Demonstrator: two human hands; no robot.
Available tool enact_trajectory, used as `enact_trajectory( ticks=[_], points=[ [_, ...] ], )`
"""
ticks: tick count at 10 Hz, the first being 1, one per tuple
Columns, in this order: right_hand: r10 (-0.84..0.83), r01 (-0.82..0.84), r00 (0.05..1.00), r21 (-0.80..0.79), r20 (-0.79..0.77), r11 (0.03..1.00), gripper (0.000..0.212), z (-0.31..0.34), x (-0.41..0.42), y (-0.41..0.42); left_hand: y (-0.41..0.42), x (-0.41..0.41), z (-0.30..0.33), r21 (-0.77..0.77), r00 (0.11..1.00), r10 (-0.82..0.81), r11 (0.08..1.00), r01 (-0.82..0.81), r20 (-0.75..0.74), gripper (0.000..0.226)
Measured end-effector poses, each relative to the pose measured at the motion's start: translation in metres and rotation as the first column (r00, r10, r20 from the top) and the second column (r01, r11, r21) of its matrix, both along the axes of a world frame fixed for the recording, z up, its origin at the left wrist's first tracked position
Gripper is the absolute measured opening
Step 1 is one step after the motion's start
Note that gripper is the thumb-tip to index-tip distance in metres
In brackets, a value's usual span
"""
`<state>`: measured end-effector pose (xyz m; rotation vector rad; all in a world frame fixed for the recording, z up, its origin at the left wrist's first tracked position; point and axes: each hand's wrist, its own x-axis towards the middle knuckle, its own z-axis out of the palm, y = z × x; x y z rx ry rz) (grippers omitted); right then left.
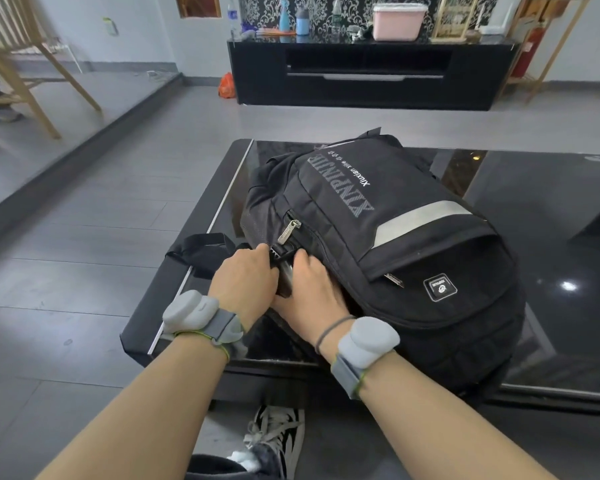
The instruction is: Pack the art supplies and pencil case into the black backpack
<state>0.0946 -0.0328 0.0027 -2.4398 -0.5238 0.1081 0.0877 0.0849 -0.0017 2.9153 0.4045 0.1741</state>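
Black backpack (378, 244) is laid flat on a glossy dark table (551, 237), front face up, top end pointing away. A loose strap (198, 251) hangs off the table's near-left corner. No art supplies or pencil case are seen outside the bag; whether they are inside cannot be told.

Both hands are set at the bag's near-left side seam, close together. Left hand (243, 282): fingers are curled over the edge of the bag by the zip; what is pinched under them is hidden. Right hand (309, 292): fingers are curled down against the zip line, a dark pull or tab apparently pinched, though blur leaves the grip uncertain. A second, silver zip pull (289, 231) hangs free just beyond the fingers. The front pocket (440, 258) is seen gaping open.

Judged step: the side zip is being worked, probably towards closing.

Risks noted:
- Fabric or lining may be caught in the zip teeth if the seam is not held taut.
- The bag may be slid on the slick tabletop if it is pulled one-handed.
- The dangling strap may be snagged.
- Small items could be lost from the open front pocket when the bag is lifted.
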Motion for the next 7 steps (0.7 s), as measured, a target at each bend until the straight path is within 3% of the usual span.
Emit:
enact_trajectory(
  ticks=[1, 2, 3, 4, 5, 6, 7],
  points=[
    [0.203, -0.179, 0.974, -0.208, 0.100, 0.962, 0.072, -0.002, -0.007, -0.006, 0.003, 0.000, -0.005, 0.003, 1.000, 0.006, 1.000, -0.006, -0.010, 0.016],
    [0.328, -0.207, 0.918, -0.436, 0.223, 0.876, 0.093, -0.010, -0.021, -0.035, 0.002, 0.000, -0.004, -0.015, 1.000, 0.018, 1.000, -0.018, -0.005, 0.015],
    [0.259, -0.118, 0.900, -0.376, 0.351, 0.919, 0.056, -0.018, -0.013, -0.048, -0.002, 0.002, 0.001, -0.050, 1.000, 0.008, 0.999, -0.007, 0.015, 0.017],
    [0.191, -0.132, 0.945, -0.226, 0.266, 0.965, 0.027, -0.015, -0.004, -0.038, -0.003, 0.003, 0.001, -0.031, 1.000, -0.017, 0.999, 0.017, -0.014, 0.018],
    [0.111, -0.025, 0.943, -0.267, 0.314, 0.963, 0.039, -0.012, -0.003, -0.026, -0.006, 0.001, 0.001, 0.005, 0.999, -0.026, 1.000, 0.026, -0.046, 0.017],
    [0.126, -0.052, 0.946, -0.242, 0.299, 0.969, 0.032, 0.004, -0.018, -0.033, -0.016, -0.003, 0.006, 0.004, 0.996, -0.007, 1.000, 0.007, -0.093, 0.017],
    [0.209, -0.205, 0.957, -0.039, 0.201, 0.978, 0.031, 0.039, -0.036, -0.061, -0.031, -0.009, 0.023, 0.018, 0.996, -0.025, 0.999, 0.026, -0.083, 0.022]
  ],
)
